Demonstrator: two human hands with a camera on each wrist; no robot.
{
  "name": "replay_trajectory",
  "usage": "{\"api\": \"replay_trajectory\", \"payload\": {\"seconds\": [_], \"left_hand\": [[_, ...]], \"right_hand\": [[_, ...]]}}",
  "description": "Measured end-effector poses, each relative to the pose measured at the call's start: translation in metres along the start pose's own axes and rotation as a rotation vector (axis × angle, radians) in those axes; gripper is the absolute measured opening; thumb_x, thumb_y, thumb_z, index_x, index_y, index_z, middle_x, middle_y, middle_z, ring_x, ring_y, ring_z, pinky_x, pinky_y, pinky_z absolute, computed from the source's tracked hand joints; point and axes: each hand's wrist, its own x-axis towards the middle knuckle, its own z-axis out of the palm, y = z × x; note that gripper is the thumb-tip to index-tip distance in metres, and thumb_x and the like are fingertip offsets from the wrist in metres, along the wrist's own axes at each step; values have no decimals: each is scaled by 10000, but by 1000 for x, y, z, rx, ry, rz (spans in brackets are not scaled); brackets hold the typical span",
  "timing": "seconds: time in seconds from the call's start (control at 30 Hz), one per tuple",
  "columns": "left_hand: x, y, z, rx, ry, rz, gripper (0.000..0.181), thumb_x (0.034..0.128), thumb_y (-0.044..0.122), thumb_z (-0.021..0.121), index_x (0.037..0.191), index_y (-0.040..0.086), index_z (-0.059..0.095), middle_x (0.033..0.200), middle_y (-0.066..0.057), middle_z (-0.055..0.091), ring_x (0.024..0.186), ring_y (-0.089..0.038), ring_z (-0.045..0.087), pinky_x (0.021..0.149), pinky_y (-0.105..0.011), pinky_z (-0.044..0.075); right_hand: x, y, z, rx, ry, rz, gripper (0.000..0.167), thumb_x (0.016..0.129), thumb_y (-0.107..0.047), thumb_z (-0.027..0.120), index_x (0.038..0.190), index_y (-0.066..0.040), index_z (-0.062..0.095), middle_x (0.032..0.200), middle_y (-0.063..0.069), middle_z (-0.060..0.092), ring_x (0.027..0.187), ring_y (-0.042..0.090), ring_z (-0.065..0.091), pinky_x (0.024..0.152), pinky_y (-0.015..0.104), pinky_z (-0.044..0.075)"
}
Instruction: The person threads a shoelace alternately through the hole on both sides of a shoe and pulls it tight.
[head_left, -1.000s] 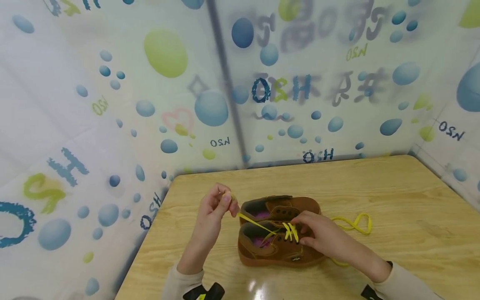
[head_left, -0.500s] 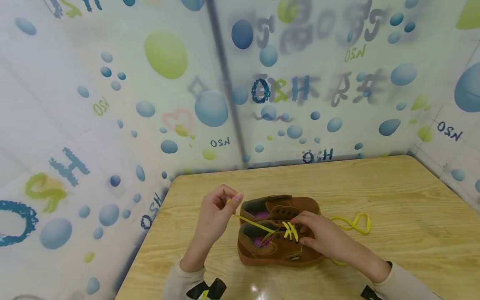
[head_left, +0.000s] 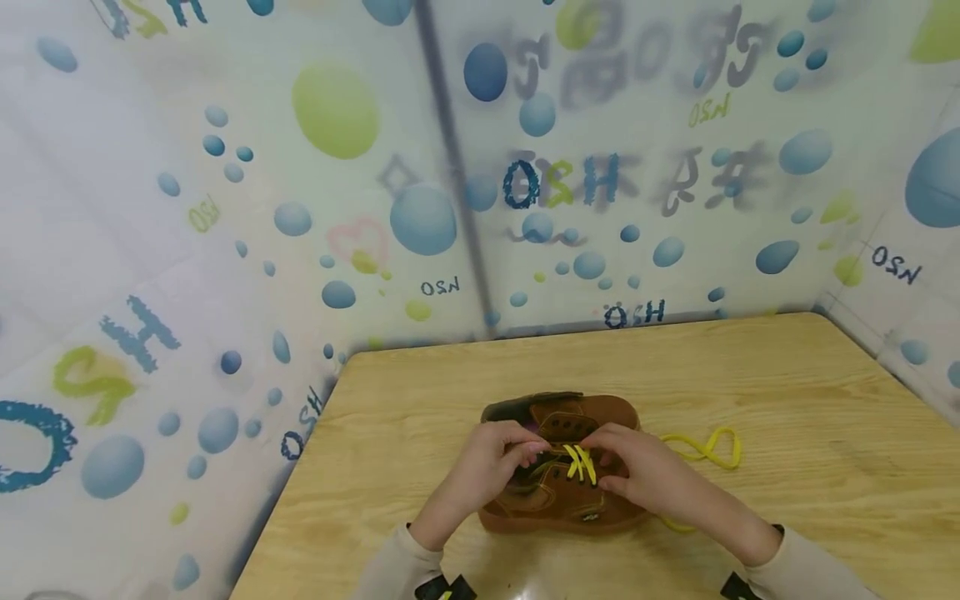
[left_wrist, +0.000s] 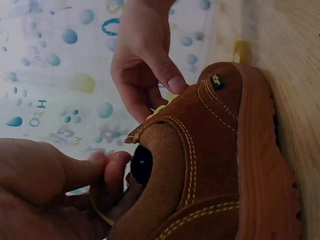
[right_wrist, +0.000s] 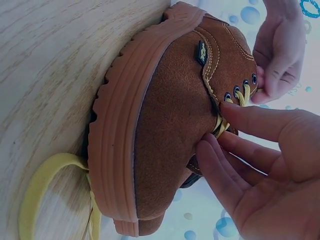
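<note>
A brown suede shoe lies on the table with its toe to the right. Yellow shoelace crosses the front eyelets of this shoe. At its opening, my left hand pinches a lace between thumb and finger; part of the lace hangs below those fingers in the left wrist view. My right hand holds the shoe across the lacing, with the thumb on the near side beside the lace and fingers on the other side. The exact lace end in the left hand is hidden.
A second brown shoe, with bare eyelets, stands right behind the first. Yellow lace lies in a loop on the wooden table to the right. A patterned curtain encloses the table's back and sides.
My left hand, which was holding the lace taut out to the left, has moved right and down to the shoe's opening. The right hand stays where it was.
</note>
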Motion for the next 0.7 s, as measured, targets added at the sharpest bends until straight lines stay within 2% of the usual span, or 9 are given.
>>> {"api": "replay_trajectory", "payload": {"seconds": [0.17,0.23,0.33,0.53,0.7], "left_hand": [[-1,0,5,51,-101,37,230,962,-26,565,1086,50,742,918,-92,735,742,-156,684,661,-190,551],[-1,0,6,58,-120,47,224,950,-55,570,1061,41,740,906,-96,739,733,-155,683,651,-173,541],[-2,0,7,77,-136,23,172,935,-46,601,990,42,739,887,-83,741,714,-96,670,622,-125,502],[-3,-2,9,67,-135,-21,145,946,-30,593,972,47,713,899,-80,733,710,-48,660,631,-128,514],[-3,-2,12,137,-70,-15,124,953,-13,597,980,71,683,934,-74,745,703,-32,660,637,-124,513]], "right_hand": [[0,1,3,6,-4,1,459,804,-108,803,1234,-91,643,1140,12,655,866,77,625,697,238,512],[0,2,3,3,1,4,461,802,-105,804,1234,-94,643,1138,8,654,865,68,620,694,238,510],[0,2,2,4,6,0,462,803,-102,803,1236,-94,642,1141,9,653,865,64,620,697,239,512],[0,2,2,13,3,-8,466,807,-104,799,1245,-92,639,1156,19,652,875,82,628,701,240,515],[0,1,2,16,3,-7,448,818,-102,790,1240,-89,642,1146,15,654,868,76,623,698,239,511]]}}
